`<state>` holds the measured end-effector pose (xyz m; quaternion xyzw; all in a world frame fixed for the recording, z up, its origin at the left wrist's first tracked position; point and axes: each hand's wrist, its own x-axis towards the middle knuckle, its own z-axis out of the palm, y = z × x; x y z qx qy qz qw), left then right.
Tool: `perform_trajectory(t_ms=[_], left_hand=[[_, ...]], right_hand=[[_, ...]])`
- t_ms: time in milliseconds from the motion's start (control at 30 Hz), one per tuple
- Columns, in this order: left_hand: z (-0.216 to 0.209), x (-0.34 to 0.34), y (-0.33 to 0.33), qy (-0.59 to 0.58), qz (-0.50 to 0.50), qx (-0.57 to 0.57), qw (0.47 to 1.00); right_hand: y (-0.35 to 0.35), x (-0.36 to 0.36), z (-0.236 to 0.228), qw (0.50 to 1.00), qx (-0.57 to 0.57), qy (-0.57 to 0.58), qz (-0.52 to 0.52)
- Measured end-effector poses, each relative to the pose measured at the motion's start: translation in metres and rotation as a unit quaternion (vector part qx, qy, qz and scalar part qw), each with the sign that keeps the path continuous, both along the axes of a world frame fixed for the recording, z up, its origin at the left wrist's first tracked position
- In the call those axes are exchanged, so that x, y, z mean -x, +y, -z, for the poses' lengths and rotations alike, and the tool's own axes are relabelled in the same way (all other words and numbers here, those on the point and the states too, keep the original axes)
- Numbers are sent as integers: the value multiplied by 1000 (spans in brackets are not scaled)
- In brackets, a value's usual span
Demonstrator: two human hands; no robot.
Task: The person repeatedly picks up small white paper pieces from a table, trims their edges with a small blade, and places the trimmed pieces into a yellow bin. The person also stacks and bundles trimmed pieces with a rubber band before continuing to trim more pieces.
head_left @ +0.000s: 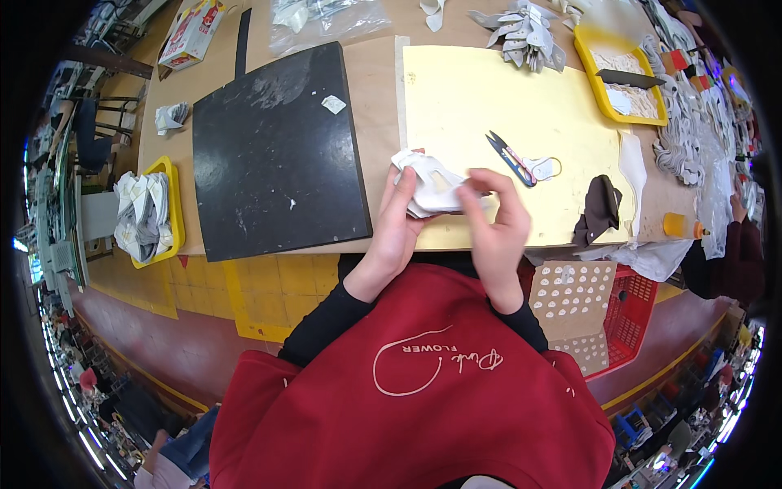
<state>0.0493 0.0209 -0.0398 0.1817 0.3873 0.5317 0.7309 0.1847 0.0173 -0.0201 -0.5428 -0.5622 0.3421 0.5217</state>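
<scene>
My left hand [394, 218] is closed round a small stack of white cut pieces [434, 186], thin and flat with cut-out openings, held above the table near its front edge. They look like shoe-upper parts. At the stack's right end is my right hand [498, 222], its thumb and fingertips closed on the edge of the pieces. Thread snips [515, 160] with dark blades and a blue handle lie to the right on the yellow sheet [464, 90]. A white tag-like piece with a loop [541, 168] lies against them.
A black board [277, 155] lies left, with a yellow basket of white pieces [174, 208] beyond it. Far right stands a yellow tray [599, 85]. Dark folded pieces [600, 210] lie near right, above a red crate [631, 314] beside the table. Grey-white pieces [528, 37] are piled at the back.
</scene>
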Motion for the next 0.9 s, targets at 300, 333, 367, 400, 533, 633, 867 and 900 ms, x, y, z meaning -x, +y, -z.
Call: perform_trajectory(t_ms=[300, 333, 367, 400, 533, 633, 867, 900], left_hand=[[2, 8, -2, 81, 48, -179, 979], [1, 7, -1, 82, 65, -236, 966], [-1, 9, 3, 181, 88, -304, 931], [-3, 9, 9, 282, 114, -365, 880], [19, 2, 26, 359, 124, -405, 832], [49, 5, 23, 341, 134, -335, 868], [56, 22, 8, 384, 119, -328, 855], [57, 24, 13, 388, 114, -337, 850]], right_hand=[[17, -17, 9, 976, 34, -58, -206], [17, -22, 5, 964, 62, -7, -260], [18, -32, 0, 958, 23, -106, -265], [23, -43, 0, 930, -96, -247, -256], [29, -41, 0, 916, -57, -332, -218], [26, -26, 49, 931, -67, -284, -221], [28, -2, 56, 941, -93, -244, -217], [31, 5, 55, 940, -115, -256, -193]])
